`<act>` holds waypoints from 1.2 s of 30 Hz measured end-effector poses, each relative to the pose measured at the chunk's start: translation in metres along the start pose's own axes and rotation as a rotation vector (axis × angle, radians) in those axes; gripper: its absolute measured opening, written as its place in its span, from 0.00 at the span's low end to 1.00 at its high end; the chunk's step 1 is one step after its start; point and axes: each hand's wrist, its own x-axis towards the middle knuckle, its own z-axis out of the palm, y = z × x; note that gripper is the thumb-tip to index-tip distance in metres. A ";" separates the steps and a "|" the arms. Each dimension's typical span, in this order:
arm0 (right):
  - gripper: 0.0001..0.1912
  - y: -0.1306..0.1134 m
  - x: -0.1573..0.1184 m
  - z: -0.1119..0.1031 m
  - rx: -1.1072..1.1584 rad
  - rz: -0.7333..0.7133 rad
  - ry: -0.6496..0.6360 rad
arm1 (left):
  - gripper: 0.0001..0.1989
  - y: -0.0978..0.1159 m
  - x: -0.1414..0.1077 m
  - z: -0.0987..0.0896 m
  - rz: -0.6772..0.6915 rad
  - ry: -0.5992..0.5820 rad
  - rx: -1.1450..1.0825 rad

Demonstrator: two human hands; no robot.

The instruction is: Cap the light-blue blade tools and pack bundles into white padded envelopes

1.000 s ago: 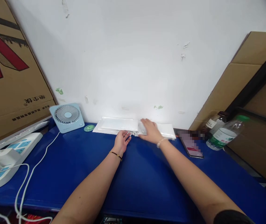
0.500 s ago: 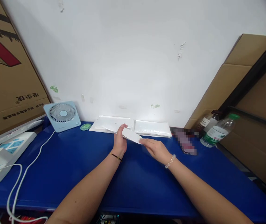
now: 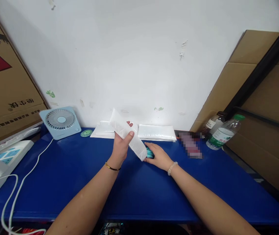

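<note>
My left hand point(image 3: 120, 147) is closed around the middle of a long white plastic pouch point(image 3: 137, 146), thumb on top. The pouch slants from upper left to lower right above the blue table. At its lower right end, my right hand point(image 3: 161, 157) has its fingers closed on a teal, ridged bundle point(image 3: 150, 152) that shows at the pouch's end; most of it is hidden, so its kind is unclear. Behind the hands, against the wall, lie flat white packets point(image 3: 102, 130) on the left and a stack of white pouches point(image 3: 157, 132) on the right.
A light blue fan point(image 3: 61, 121) and a round green disc point(image 3: 86, 133) stand left, near a white power strip point(image 3: 22, 154) with cables. To the right are a pixelated item point(image 3: 190, 146), a green-capped bottle point(image 3: 221, 136) and a dark-capped bottle point(image 3: 211, 124). Cardboard flanks both sides.
The white pouch has turned to a steeper slant, its far end higher. My right hand now holds the teal bundle, which was not visible before. The camera view has shifted slightly.
</note>
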 end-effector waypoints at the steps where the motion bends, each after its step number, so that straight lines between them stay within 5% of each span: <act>1: 0.38 -0.002 0.001 -0.001 -0.038 -0.011 -0.021 | 0.31 0.006 0.002 -0.001 0.005 -0.001 -0.005; 11: 0.30 -0.006 -0.002 -0.007 -0.194 -0.031 -0.122 | 0.31 0.071 0.007 -0.016 0.245 0.060 0.083; 16: 0.28 -0.005 -0.002 -0.009 -0.188 -0.034 -0.146 | 0.36 0.084 0.018 -0.039 0.343 -0.006 0.552; 19: 0.29 -0.004 -0.004 -0.013 -0.157 -0.041 -0.192 | 0.38 0.069 0.029 -0.062 0.240 -0.134 1.115; 23: 0.34 0.000 -0.009 -0.027 -0.089 -0.067 -0.169 | 0.44 0.039 0.038 -0.089 -0.228 -0.312 1.525; 25: 0.29 0.004 -0.011 -0.037 -0.036 -0.067 -0.089 | 0.45 0.029 0.037 -0.091 -0.340 -0.297 1.432; 29: 0.08 0.014 -0.014 -0.057 0.025 -0.029 0.031 | 0.33 0.015 0.029 -0.070 -0.275 -0.246 0.928; 33: 0.05 0.019 -0.018 -0.061 0.024 0.009 -0.096 | 0.14 -0.011 0.014 -0.039 -0.179 -0.530 0.768; 36: 0.06 0.017 -0.019 -0.055 0.018 0.008 -0.180 | 0.10 -0.032 0.005 -0.025 -0.180 -0.594 0.724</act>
